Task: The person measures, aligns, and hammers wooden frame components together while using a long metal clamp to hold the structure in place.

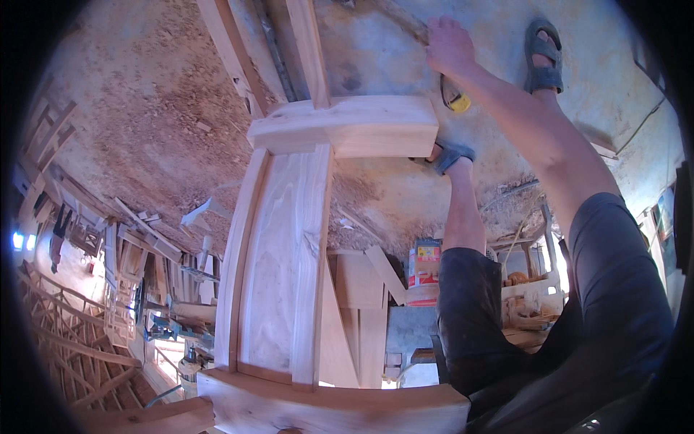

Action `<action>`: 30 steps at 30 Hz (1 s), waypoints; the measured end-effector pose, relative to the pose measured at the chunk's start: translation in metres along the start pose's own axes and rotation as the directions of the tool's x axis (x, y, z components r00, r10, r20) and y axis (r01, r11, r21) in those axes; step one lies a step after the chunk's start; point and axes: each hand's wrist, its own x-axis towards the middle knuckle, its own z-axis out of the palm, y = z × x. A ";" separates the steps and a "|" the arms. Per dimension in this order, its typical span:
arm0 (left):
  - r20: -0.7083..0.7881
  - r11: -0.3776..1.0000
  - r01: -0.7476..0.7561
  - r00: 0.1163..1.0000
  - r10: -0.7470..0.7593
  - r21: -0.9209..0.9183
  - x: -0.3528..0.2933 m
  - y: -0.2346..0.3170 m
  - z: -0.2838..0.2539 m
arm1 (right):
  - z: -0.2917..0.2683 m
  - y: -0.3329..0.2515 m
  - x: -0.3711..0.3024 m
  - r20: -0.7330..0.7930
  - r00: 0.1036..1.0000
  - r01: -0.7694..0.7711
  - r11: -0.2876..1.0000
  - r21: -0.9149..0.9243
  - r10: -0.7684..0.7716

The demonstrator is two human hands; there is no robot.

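Note:
My right hand (450, 49) reaches out over the floor beyond the wooden frame, its arm coming in from the right side. The fingers look curled, and what they hold, if anything, is hidden. Just below the wrist shows a yellow and black rounded object (456, 98), too unclear to name. Left of it stands the pale wooden frame, with a thick crosspiece (347, 126) at the far end, a grooved panel (275, 267) between two rails, and another thick crosspiece (332, 411) at the near end. My left hand is out of view.
Two wooden legs (309, 50) run from the far crosspiece. Wood shavings (173, 108) litter the floor at left. Sandalled feet (543, 58) stand at right. Boards (361, 311), a red and yellow container (424, 264) and stacked chair-like frames (79, 347) are around.

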 end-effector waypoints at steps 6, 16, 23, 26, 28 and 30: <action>-0.003 1.000 -0.017 1.000 0.017 -0.001 -0.002 0.008 -0.010 | -0.026 -0.016 0.019 0.586 0.811 -0.459 0.624 0.633 0.002; -0.028 0.997 -0.072 0.997 0.073 0.011 -0.013 0.024 -0.035 | -0.088 -0.231 -0.115 0.955 0.288 -0.661 -0.707 0.254 0.074; -0.027 0.996 -0.089 0.996 0.089 0.006 -0.022 0.022 -0.040 | -0.077 -0.180 -0.141 0.910 0.296 -0.791 -0.608 0.064 -0.290; -0.030 0.995 -0.097 0.995 0.097 0.006 -0.027 0.023 -0.039 | -0.087 -0.106 -0.154 0.957 0.278 -0.775 -0.608 0.172 -0.085; -0.036 0.995 -0.099 0.994 0.099 0.006 -0.035 0.023 -0.039 | -0.088 -0.049 -0.163 0.883 0.450 -0.627 -0.656 0.419 0.133; -0.023 0.993 -0.114 0.993 0.114 0.011 -0.036 0.023 -0.041 | -0.089 0.000 -0.167 0.796 0.447 -0.482 -0.640 0.598 0.407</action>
